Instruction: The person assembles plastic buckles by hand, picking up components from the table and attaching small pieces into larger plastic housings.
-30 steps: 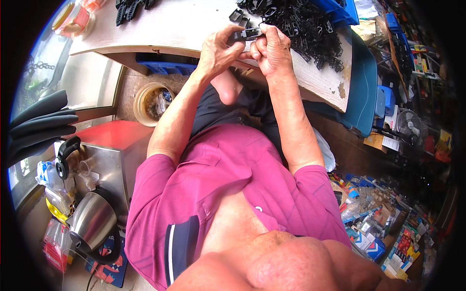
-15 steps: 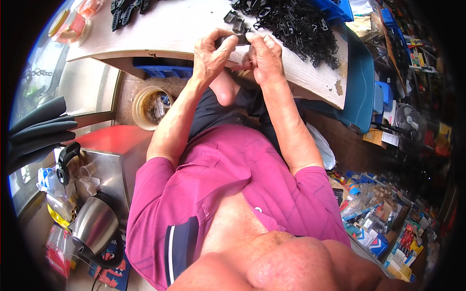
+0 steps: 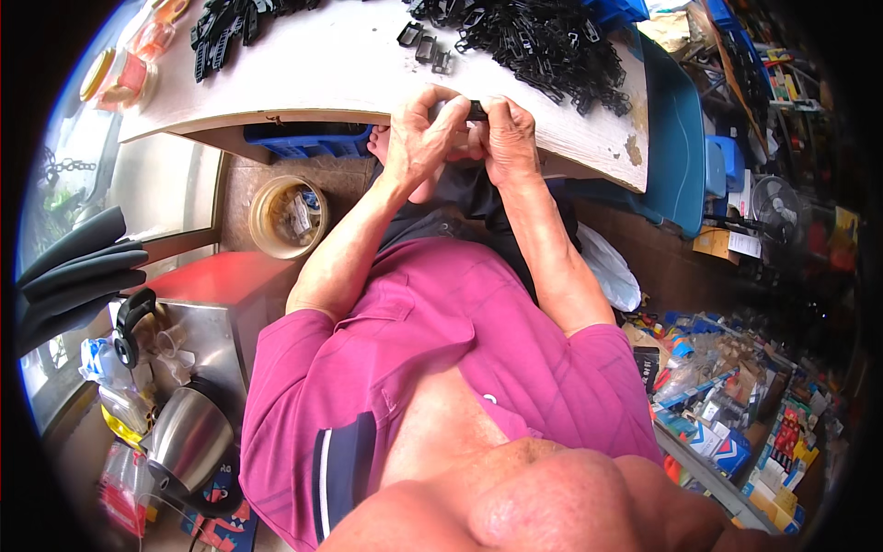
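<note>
Between the fingertips of both hands, at the table's near edge, is a small black plastic piece; the fingers cover most of it. My left hand pinches its left side, thumb and forefinger together. My right hand grips the right side with bent fingers. Just beyond, a few loose black clip-like pieces lie on the white tabletop. A large heap of black plastic pieces spreads to their right. More black ridged strips sit at the far left of the table.
Clear jars stand at the table's left corner. A blue crate is under the table, near a round bucket on the floor. A teal bin adjoins the table's right end. At lower left is a steel kettle.
Both hands have drawn back slightly from the loose pieces toward the table edge, and the black piece now shows between them. The whole view has shifted a little.
</note>
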Tool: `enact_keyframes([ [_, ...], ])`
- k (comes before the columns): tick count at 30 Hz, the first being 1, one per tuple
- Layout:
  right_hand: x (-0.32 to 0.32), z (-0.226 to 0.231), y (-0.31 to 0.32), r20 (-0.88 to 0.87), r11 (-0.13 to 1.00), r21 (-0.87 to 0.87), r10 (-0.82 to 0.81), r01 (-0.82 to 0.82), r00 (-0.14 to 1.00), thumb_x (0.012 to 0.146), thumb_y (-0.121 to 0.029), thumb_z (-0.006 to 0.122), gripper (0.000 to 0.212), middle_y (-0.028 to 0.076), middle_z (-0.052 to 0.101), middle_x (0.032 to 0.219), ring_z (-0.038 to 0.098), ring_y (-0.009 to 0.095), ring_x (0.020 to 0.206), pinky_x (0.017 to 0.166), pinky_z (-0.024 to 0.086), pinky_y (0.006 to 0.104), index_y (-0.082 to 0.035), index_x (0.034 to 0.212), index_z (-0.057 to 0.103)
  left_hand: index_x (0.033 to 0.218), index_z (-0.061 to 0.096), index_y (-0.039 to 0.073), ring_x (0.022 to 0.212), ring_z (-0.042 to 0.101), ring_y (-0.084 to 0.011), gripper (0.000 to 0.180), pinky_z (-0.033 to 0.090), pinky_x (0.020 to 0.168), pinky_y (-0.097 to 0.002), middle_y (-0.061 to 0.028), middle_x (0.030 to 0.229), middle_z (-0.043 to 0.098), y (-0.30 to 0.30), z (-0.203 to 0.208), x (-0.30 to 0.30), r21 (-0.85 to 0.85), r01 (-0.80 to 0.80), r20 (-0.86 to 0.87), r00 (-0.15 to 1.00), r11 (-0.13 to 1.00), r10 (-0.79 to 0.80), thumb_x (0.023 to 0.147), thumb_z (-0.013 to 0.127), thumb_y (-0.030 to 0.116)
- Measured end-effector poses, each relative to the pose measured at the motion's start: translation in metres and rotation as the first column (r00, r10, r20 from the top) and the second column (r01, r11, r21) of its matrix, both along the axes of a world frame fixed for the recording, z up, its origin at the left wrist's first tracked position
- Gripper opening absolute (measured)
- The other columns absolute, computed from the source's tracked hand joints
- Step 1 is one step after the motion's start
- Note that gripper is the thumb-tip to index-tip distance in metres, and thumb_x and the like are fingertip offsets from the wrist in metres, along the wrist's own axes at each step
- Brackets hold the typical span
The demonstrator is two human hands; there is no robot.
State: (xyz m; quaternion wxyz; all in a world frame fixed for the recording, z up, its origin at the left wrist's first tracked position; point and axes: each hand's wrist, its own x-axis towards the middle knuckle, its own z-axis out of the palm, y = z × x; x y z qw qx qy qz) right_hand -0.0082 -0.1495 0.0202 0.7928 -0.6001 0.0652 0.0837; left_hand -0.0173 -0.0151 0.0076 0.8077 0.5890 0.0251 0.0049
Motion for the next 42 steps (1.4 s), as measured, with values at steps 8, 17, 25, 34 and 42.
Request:
enact_keyframes([
  [8, 0.007, 0.014, -0.077, -0.100, 0.977, 0.102, -0.175, 0.185, 0.980, 0.088, -0.032, 0.055, 0.038, -0.001, 0.028, 0.042, 0.040, 0.016, 0.037, 0.049, 0.059, 0.0534, -0.013, 0.058, 0.040, 0.100, 0.069, 0.010, 0.076, 0.062, -0.0267, 0.026, 0.050, 0.067, -0.0387, -0.0067, 0.079, 0.063, 0.016, -0.001, 0.042, 0.726, -0.557, 0.612, 0.791, 0.402, -0.009, 0.084, 0.071, 0.031],
  [17, 0.038, 0.065, -0.196, -0.093, 0.560, 0.029, -0.823, 0.828, 0.560, 0.091, -0.038, 0.049, 0.039, 0.006, 0.028, 0.043, 0.045, 0.023, 0.044, 0.063, 0.056, 0.0633, -0.004, 0.073, 0.044, 0.083, 0.066, 0.013, 0.084, 0.061, -0.0306, 0.009, 0.050, 0.071, -0.0427, -0.0067, 0.085, 0.062, 0.017, -0.017, 0.058, 0.857, -0.471, 0.501, 0.857, 0.210, -0.122, 0.080, 0.067, 0.021],
  [25, 0.024, 0.037, -0.135, -0.106, 0.938, -0.108, -0.342, 0.331, 0.934, 0.088, -0.044, 0.059, 0.065, 0.004, 0.037, 0.046, 0.053, 0.022, 0.046, 0.063, 0.058, 0.0580, 0.009, 0.123, 0.047, 0.094, 0.070, 0.000, 0.071, 0.060, -0.0140, 0.025, 0.049, 0.069, -0.0317, -0.0077, 0.077, 0.068, -0.003, -0.001, 0.035, 0.337, -0.140, 0.283, 0.958, 0.931, 0.042, 0.089, 0.069, 0.025],
  [34, 0.006, 0.000, -0.055, -0.069, 0.999, -0.052, 0.000, -0.004, 0.998, 0.086, -0.032, 0.074, 0.027, -0.004, 0.049, 0.051, 0.038, 0.004, 0.039, 0.038, 0.028, 0.0187, -0.005, 0.088, 0.071, 0.089, 0.066, 0.000, 0.068, 0.054, -0.0061, 0.026, 0.044, 0.059, -0.0229, -0.0012, 0.074, 0.063, -0.026, 0.000, 0.027, 0.245, 0.213, 0.199, 0.944, 0.946, -0.264, 0.092, 0.064, 0.026],
  [42, 0.010, -0.007, -0.044, -0.020, 0.999, -0.028, -0.021, 0.021, 1.000, 0.088, -0.029, 0.071, 0.029, 0.000, 0.042, 0.048, 0.048, 0.015, 0.038, 0.047, 0.057, 0.0450, -0.001, 0.093, 0.065, 0.086, 0.066, -0.001, 0.058, 0.056, -0.0114, 0.043, 0.046, 0.052, -0.0249, -0.0052, 0.074, 0.063, -0.022, 0.019, 0.033, 0.098, 0.321, -0.109, 0.944, 0.942, -0.310, 0.093, 0.056, 0.040],
])
